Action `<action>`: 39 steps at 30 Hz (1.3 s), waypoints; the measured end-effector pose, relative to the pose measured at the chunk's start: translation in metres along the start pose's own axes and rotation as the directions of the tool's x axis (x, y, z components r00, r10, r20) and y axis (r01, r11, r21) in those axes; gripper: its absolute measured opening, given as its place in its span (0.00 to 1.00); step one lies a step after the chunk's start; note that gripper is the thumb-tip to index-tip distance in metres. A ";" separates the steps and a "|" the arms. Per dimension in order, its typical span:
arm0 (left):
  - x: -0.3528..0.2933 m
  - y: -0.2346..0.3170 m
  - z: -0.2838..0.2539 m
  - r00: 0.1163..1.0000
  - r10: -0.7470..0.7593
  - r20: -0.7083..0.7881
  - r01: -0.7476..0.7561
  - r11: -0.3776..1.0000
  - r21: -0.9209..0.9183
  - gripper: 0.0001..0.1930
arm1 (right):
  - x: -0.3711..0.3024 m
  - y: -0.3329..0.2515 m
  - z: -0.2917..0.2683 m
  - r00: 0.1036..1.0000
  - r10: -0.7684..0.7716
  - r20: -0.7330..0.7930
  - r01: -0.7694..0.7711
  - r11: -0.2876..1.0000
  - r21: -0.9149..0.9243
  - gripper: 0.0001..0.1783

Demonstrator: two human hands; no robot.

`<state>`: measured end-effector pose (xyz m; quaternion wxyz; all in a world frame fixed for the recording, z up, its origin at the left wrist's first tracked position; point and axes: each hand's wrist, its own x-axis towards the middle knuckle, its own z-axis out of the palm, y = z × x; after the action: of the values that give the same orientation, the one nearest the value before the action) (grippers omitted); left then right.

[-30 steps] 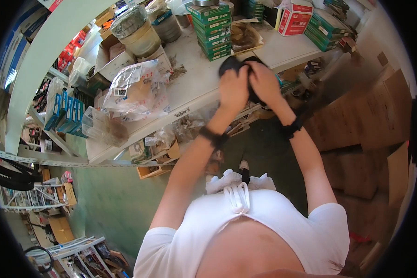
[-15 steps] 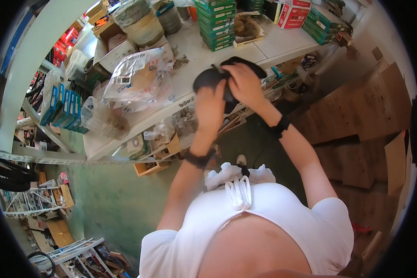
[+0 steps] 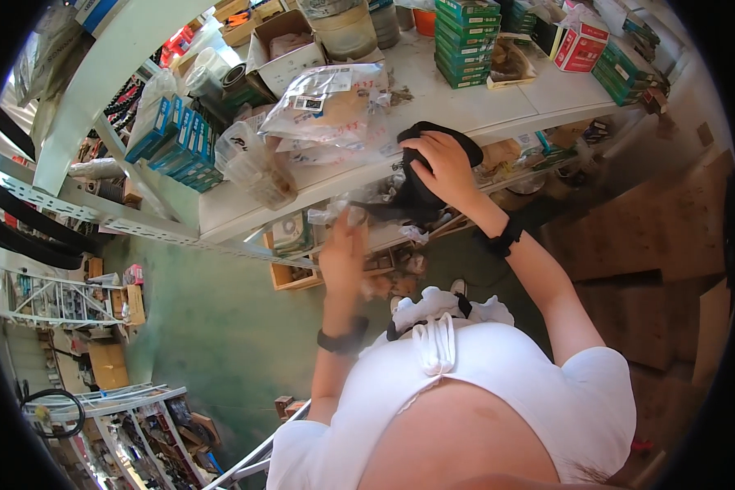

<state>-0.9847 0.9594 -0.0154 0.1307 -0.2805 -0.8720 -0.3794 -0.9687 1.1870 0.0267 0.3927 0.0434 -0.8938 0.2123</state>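
A black, soft-looking item (image 3: 420, 192), whose kind I cannot make out, is held at the front edge of the white shelf. My right hand (image 3: 445, 167) grips its upper part, fingers bent over it and thumb to the side. From its lower left a narrow black strap (image 3: 388, 211) stretches toward my left hand (image 3: 345, 245). That hand is smeared by motion, its fingers closed at the strap's end, below the shelf edge. Part of the black item is hidden under my right hand.
On the white shelf (image 3: 506, 114) lie a clear plastic parcel (image 3: 322, 102), a plastic tub (image 3: 253, 167), blue boxes (image 3: 175, 143) and a stack of green boxes (image 3: 465, 45). A red-and-white box (image 3: 581, 47) stands farther right. Cardboard (image 3: 629, 237) leans at right; a wooden crate (image 3: 294, 275) sits below.
My left hand has moved off the black item, down and toward me, drawing the strap out. My right hand stays on the item. The view has shifted, so the shelf appears farther right.
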 end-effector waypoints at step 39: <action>0.058 -0.061 -0.129 0.705 -0.207 -0.678 0.154 0.978 -0.138 0.31 | -0.010 0.017 0.030 0.988 -0.113 -0.102 0.115 0.993 0.010 0.17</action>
<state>-1.0656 0.8540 0.0618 0.3973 -0.0370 -0.7699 -0.4980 -0.9863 1.1887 -0.0041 0.4485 0.0866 -0.8672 0.1984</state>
